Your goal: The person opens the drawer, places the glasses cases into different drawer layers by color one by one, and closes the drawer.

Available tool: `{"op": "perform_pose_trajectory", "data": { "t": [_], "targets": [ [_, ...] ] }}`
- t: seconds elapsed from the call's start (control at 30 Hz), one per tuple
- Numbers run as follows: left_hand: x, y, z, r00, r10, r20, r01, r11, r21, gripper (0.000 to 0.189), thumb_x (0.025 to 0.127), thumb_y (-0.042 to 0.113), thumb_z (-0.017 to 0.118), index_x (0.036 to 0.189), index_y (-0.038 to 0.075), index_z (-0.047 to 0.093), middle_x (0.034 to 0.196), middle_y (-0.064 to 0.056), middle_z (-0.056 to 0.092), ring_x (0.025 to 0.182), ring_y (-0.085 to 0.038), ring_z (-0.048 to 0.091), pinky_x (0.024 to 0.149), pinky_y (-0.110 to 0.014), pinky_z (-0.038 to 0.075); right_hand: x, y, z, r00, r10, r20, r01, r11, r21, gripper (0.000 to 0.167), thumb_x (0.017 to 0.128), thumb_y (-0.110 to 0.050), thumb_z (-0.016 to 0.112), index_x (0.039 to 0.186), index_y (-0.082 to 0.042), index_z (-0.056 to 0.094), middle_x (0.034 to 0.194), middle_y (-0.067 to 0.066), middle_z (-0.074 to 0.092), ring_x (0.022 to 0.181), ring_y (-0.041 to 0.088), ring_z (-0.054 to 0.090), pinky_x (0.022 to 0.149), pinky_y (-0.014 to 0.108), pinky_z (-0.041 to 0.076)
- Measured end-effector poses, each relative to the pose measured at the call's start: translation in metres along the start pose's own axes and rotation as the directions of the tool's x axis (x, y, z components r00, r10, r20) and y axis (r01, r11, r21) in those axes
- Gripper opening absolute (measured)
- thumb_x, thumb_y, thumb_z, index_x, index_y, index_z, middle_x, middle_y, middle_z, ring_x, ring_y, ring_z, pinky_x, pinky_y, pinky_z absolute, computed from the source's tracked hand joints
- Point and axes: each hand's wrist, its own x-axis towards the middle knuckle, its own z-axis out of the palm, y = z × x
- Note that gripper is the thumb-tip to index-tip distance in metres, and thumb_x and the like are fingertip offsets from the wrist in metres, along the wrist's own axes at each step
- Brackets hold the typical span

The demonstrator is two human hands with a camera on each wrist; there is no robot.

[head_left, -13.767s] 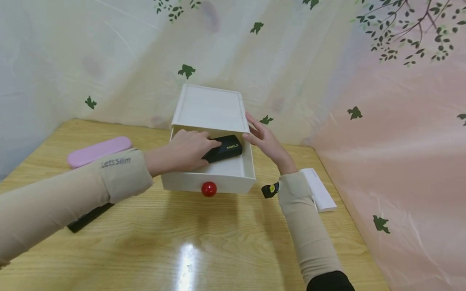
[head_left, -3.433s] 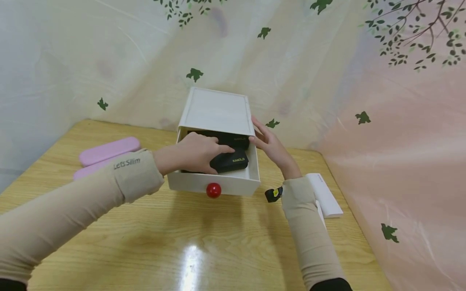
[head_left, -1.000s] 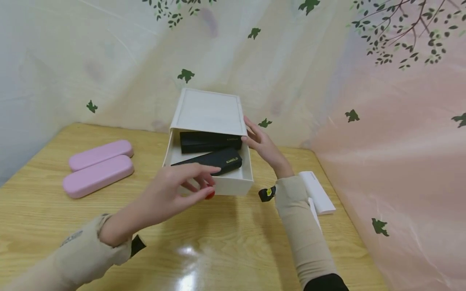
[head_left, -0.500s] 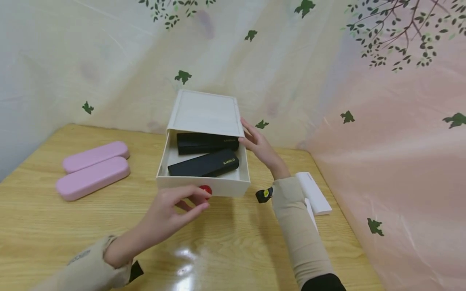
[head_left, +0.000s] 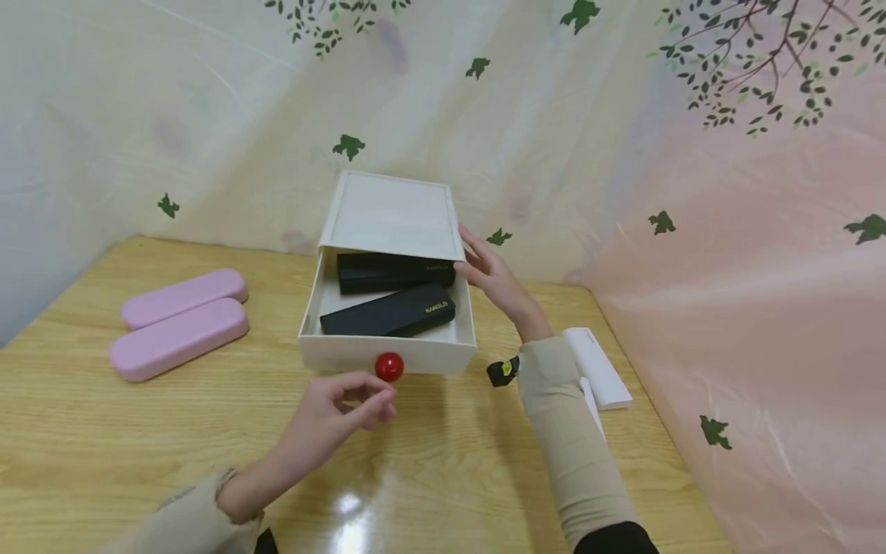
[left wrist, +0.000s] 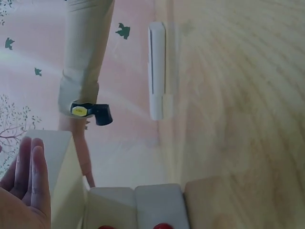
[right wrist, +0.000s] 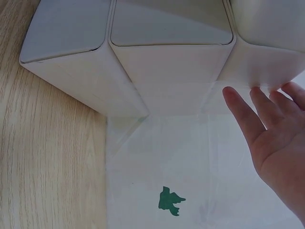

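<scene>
A white drawer (head_left: 325, 352) with a red knob (head_left: 389, 367) is pulled out of its white drawer unit (head_left: 394, 211). In it lie a black glasses case (head_left: 388, 311) with gold lettering and another black case (head_left: 394, 273) further back, partly under the unit's top. My left hand (head_left: 339, 415) is just below and in front of the knob, fingers loosely bent, with nothing held. In the left wrist view, the left hand (left wrist: 28, 191) has fairly straight fingers beside the drawer. My right hand (head_left: 501, 285) rests its extended fingers against the unit's right side; the right wrist view shows this hand (right wrist: 281, 129) too.
Two pink glasses cases (head_left: 180, 338) lie side by side on the wooden table (head_left: 173, 431) to the left. A white box-like object (head_left: 598, 369) lies at the right, partly behind my sleeve. Further closed drawers (left wrist: 159, 205) sit beneath the open one. A printed curtain (head_left: 242, 154) hangs behind.
A second black case has entered the drawer since the oldest frame. My left hand has left the drawer and dropped to the knob. The right hand keeps its place.
</scene>
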Motion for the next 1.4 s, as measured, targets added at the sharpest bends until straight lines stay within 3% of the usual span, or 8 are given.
{"op": "perform_pose_trajectory", "data": {
  "t": [0.13, 0.27, 0.37, 0.6, 0.7, 0.97, 1.27, 1.4],
  "targets": [
    [0.000, -0.004, 0.004, 0.996, -0.092, -0.022, 0.091, 0.995, -0.040, 0.021, 0.094, 0.014, 0.063, 0.091, -0.006, 0.067, 0.081, -0.018, 0.071, 0.069, -0.007, 0.066, 0.063, -0.028, 0.059, -0.001, 0.000, 0.000, 1.000, -0.005, 0.004, 0.005, 1.000, 0.004, 0.064, 0.102, -0.017, 0.048, 0.156, -0.022, 0.015, 0.165, -0.005, 0.005, 0.151, 0.026, 0.017, 0.115, 0.052, 0.032],
    [0.002, -0.005, 0.006, 0.979, -0.195, -0.056, 0.191, 0.978, -0.081, 0.027, 0.095, 0.018, 0.062, 0.093, -0.008, 0.066, 0.083, -0.020, 0.071, 0.069, -0.010, 0.067, 0.064, -0.029, 0.059, 0.001, 0.001, 0.000, 1.000, -0.019, 0.006, 0.018, 1.000, 0.006, 0.063, 0.102, -0.014, 0.046, 0.156, -0.021, 0.015, 0.165, -0.001, 0.004, 0.151, 0.026, 0.016, 0.115, 0.053, 0.032],
    [0.004, -0.005, 0.008, 0.971, -0.230, -0.069, 0.221, 0.967, -0.123, 0.029, 0.095, 0.019, 0.061, 0.098, -0.010, 0.065, 0.084, -0.021, 0.071, 0.068, -0.011, 0.068, 0.065, -0.029, 0.059, 0.002, 0.002, 0.000, 1.000, -0.020, 0.008, 0.020, 1.000, 0.009, 0.062, 0.102, -0.013, 0.045, 0.156, -0.021, 0.015, 0.165, -0.001, 0.003, 0.151, 0.026, 0.016, 0.115, 0.053, 0.031],
    [0.007, -0.009, 0.014, 0.969, -0.231, -0.089, 0.206, 0.952, -0.226, 0.030, 0.096, 0.014, 0.059, 0.108, -0.013, 0.060, 0.083, -0.019, 0.071, 0.069, -0.011, 0.069, 0.066, -0.036, 0.061, 0.001, 0.002, -0.001, 1.000, -0.001, 0.004, 0.001, 1.000, 0.002, 0.063, 0.102, -0.016, 0.046, 0.156, -0.023, 0.014, 0.165, -0.004, 0.004, 0.151, 0.026, 0.016, 0.115, 0.052, 0.032],
    [0.007, -0.011, 0.018, 0.975, -0.200, -0.100, 0.171, 0.955, -0.242, 0.029, 0.097, 0.012, 0.057, 0.109, -0.015, 0.059, 0.084, -0.021, 0.071, 0.069, -0.011, 0.069, 0.068, -0.038, 0.061, 0.000, 0.001, -0.001, 1.000, 0.003, 0.001, -0.003, 1.000, -0.004, 0.064, 0.102, -0.017, 0.047, 0.156, -0.023, 0.015, 0.165, -0.003, 0.004, 0.151, 0.026, 0.017, 0.115, 0.052, 0.032],
    [0.009, -0.009, 0.024, 0.970, -0.184, -0.158, 0.140, 0.956, -0.256, 0.026, 0.099, 0.013, 0.053, 0.107, -0.012, 0.058, 0.088, -0.026, 0.069, 0.071, -0.012, 0.069, 0.067, -0.031, 0.060, 0.002, 0.001, -0.001, 1.000, 0.023, -0.009, -0.023, 1.000, 0.002, 0.062, 0.102, -0.017, 0.047, 0.156, -0.022, 0.016, 0.165, -0.006, 0.007, 0.150, 0.025, 0.018, 0.115, 0.051, 0.032],
    [0.011, -0.007, 0.027, 0.968, -0.180, -0.174, 0.125, 0.950, -0.287, 0.027, 0.100, 0.013, 0.052, 0.105, -0.013, 0.057, 0.079, -0.005, 0.071, 0.071, -0.012, 0.069, 0.067, -0.030, 0.060, 0.002, 0.000, -0.002, 1.000, 0.021, -0.006, -0.021, 1.000, 0.005, 0.060, 0.103, -0.017, 0.045, 0.156, -0.024, 0.017, 0.164, -0.008, 0.008, 0.150, 0.026, 0.018, 0.115, 0.052, 0.031],
    [0.012, -0.006, 0.027, 0.966, -0.186, -0.178, 0.129, 0.948, -0.292, 0.027, 0.099, 0.013, 0.053, 0.106, -0.013, 0.058, 0.079, -0.006, 0.071, 0.072, -0.012, 0.069, 0.067, -0.031, 0.061, 0.002, 0.000, -0.002, 1.000, 0.025, -0.007, -0.025, 1.000, 0.005, 0.059, 0.103, -0.018, 0.044, 0.156, -0.025, 0.018, 0.164, -0.008, 0.009, 0.150, 0.026, 0.019, 0.115, 0.054, 0.032]
  ]
}}
